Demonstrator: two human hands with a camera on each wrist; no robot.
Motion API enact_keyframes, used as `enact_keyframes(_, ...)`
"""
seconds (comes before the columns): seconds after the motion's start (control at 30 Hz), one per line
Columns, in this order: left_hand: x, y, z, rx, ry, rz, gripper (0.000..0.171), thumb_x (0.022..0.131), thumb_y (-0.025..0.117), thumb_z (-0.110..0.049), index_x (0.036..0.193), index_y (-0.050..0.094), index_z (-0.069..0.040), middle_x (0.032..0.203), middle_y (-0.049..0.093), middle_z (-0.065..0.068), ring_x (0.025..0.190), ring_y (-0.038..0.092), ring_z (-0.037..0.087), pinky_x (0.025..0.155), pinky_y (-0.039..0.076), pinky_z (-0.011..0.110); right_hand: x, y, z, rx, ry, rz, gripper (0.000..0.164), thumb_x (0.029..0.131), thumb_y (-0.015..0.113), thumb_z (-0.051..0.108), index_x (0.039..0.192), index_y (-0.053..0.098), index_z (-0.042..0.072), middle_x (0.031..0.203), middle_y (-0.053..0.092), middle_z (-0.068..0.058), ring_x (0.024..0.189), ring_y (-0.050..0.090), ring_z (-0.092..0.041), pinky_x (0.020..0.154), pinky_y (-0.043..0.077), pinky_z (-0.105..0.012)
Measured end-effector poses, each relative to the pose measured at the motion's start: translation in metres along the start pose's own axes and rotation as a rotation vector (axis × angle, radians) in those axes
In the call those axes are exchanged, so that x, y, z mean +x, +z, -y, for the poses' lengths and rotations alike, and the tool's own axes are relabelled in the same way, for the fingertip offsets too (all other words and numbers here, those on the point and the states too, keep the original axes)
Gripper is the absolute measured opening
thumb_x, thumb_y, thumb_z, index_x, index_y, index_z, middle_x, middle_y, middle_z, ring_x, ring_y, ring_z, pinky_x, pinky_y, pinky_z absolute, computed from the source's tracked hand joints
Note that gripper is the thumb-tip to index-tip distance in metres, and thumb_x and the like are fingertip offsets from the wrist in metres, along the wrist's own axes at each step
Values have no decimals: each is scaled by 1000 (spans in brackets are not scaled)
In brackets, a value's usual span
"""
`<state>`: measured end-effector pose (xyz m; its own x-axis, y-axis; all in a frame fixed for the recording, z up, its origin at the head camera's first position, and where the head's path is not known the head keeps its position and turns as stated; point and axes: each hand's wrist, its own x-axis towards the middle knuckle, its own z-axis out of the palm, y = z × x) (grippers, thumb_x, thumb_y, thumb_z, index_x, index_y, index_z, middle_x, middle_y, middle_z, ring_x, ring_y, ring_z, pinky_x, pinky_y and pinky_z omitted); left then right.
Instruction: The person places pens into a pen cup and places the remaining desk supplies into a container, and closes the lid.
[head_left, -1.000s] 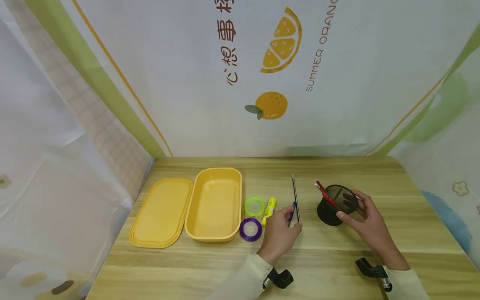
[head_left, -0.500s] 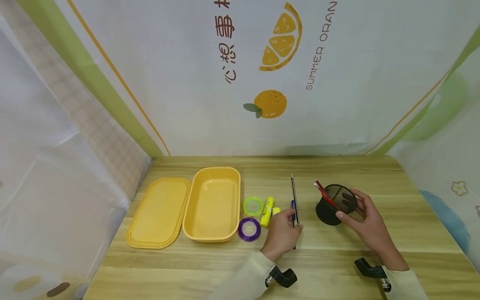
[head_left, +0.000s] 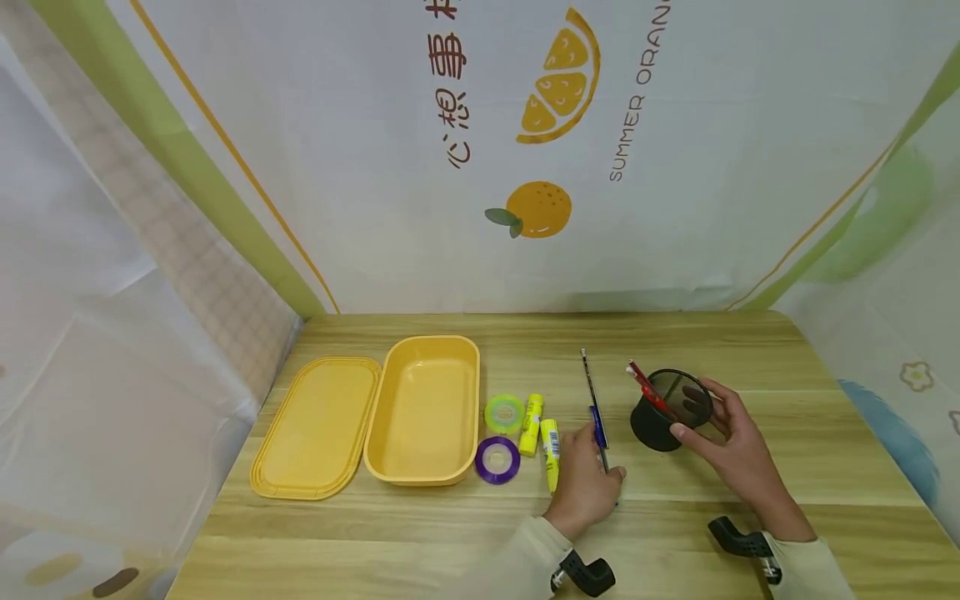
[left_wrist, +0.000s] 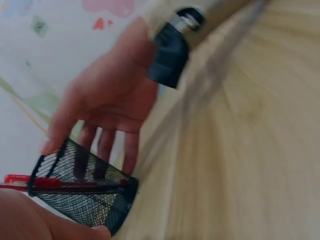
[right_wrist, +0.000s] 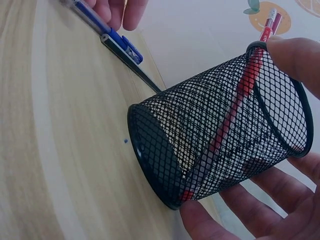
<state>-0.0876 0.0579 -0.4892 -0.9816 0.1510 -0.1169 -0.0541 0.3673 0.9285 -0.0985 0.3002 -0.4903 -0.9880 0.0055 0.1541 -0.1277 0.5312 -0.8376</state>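
In the head view my left hand [head_left: 587, 487] pinches a blue-capped pen [head_left: 597, 427] just above the table, its thumb to the right of the barrel. The right wrist view shows the pen's clear barrel against the fingers. Beside the pen lies a dark pencil [head_left: 588, 375], partly crossed by it. My right hand [head_left: 742, 454] grips a black mesh pen holder [right_wrist: 200, 125], thumb at the rim and fingers around the far side. Inside the holder lean a red pen [head_left: 654, 398] and a dark red stick-like item. The left wrist view shows the holder and right hand from the side.
Left of the left hand lie two yellow glue sticks [head_left: 532, 425], a green tape roll [head_left: 504, 403] and a purple tape roll [head_left: 482, 467]. Further left stand a yellow box [head_left: 423, 408] and its flat lid [head_left: 318, 425]. A printed curtain [head_left: 360, 167] hangs behind the table.
My left hand has moved right and slightly toward me, and the blue pen has shifted and tilted with it. The second glue stick is now uncovered. The right hand and holder have barely moved.
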Motion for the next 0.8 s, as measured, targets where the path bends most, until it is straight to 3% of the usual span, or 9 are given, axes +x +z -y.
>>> enact_keyframes(0.13, -2, 4, 3, 80, 25, -31, 77, 86, 83, -3, 153, 47, 6, 120, 53, 8, 104, 52, 12, 96, 51, 31, 0, -1, 0, 3, -4, 2, 84, 100, 76, 20, 168, 26, 19, 149, 60, -8, 124, 45, 17, 92, 42, -4)
enact_keyframes(0.23, -1, 4, 4, 148, 54, -48, 71, 83, 84, -1, 147, 53, 5, 121, 53, 8, 108, 52, 15, 99, 51, 32, -1, -1, -1, 0, -8, -3, 84, 100, 76, 19, 167, 27, 18, 149, 61, -9, 123, 45, 18, 92, 42, -4)
enact_keyframes(0.4, 6, 2, 7, 245, 101, -68, 51, 80, 84, 0, 128, 67, 4, 101, 57, 2, 98, 52, 13, 84, 49, 26, 0, 0, -1, -5, 3, 0, 84, 100, 76, 20, 167, 26, 18, 150, 60, -15, 123, 45, 17, 92, 43, -5)
enact_keyframes(0.5, 10, -3, 9, 240, 118, -63, 33, 80, 83, 2, 111, 72, 4, 81, 56, 0, 76, 51, 8, 64, 43, 22, 0, 0, -1, -7, 20, 7, 84, 100, 75, 22, 168, 25, 20, 152, 58, -15, 123, 44, 17, 91, 44, -5)
enact_keyframes(0.6, 13, -7, 11, 210, 132, -58, 26, 79, 81, 5, 104, 74, 4, 72, 56, -2, 63, 48, 2, 56, 39, 19, 0, 0, -1, -14, 31, 11, 85, 101, 75, 23, 168, 24, 22, 152, 58, -14, 123, 42, 18, 91, 43, -5)
enact_keyframes(0.8, 15, -11, 11, 162, 99, -66, 33, 76, 80, 4, 109, 77, 3, 85, 70, -1, 73, 58, -2, 67, 51, 20, 1, 0, 0, -16, 31, 15, 85, 101, 75, 23, 168, 23, 23, 153, 56, -21, 123, 42, 18, 90, 43, -5)
